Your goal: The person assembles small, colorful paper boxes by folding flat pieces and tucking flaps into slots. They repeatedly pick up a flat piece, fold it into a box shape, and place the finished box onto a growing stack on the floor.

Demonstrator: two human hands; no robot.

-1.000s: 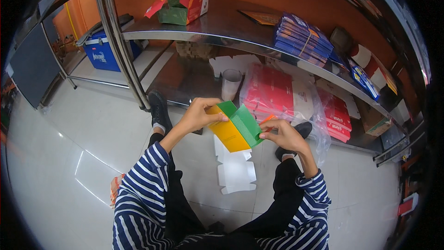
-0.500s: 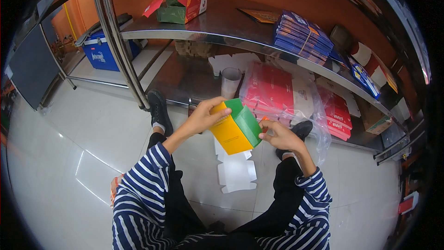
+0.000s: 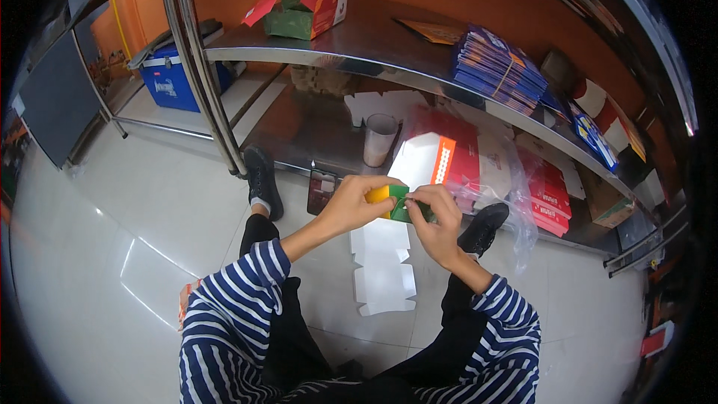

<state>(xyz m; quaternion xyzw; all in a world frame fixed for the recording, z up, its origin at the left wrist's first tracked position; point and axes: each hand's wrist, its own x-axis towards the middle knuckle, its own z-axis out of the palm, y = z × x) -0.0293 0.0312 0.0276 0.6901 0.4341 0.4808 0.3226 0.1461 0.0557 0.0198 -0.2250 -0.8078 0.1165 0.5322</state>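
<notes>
A small yellow and green carton [image 3: 399, 203] is held up in front of me. My left hand [image 3: 362, 200] wraps round its left side, closed on the yellow part. At its green end, the fingers of my right hand [image 3: 437, 215] are pinched together on the edge. A white panel [image 3: 416, 158] with an orange strip stands up beyond the carton. It seems to belong to it, but the join is hidden by my hands. Below, a white die-cut cardboard sheet [image 3: 384, 284] lies flat on the floor between my feet.
A clear plastic cup [image 3: 379, 138] stands on the low shelf beside plastic-wrapped red cartons [image 3: 542, 179]. Above are a red box [image 3: 318, 4] and tied blue packs [image 3: 497, 67]. A dark rectangular object [image 3: 322, 191] leans at the shelf edge. Left are a metal post [image 3: 196, 67] and a blue cooler [image 3: 170, 84].
The carton has been tilted, so less of its yellow face shows and the white panel with the orange strip now stands up. My right hand has moved inward, closer to my left.
</notes>
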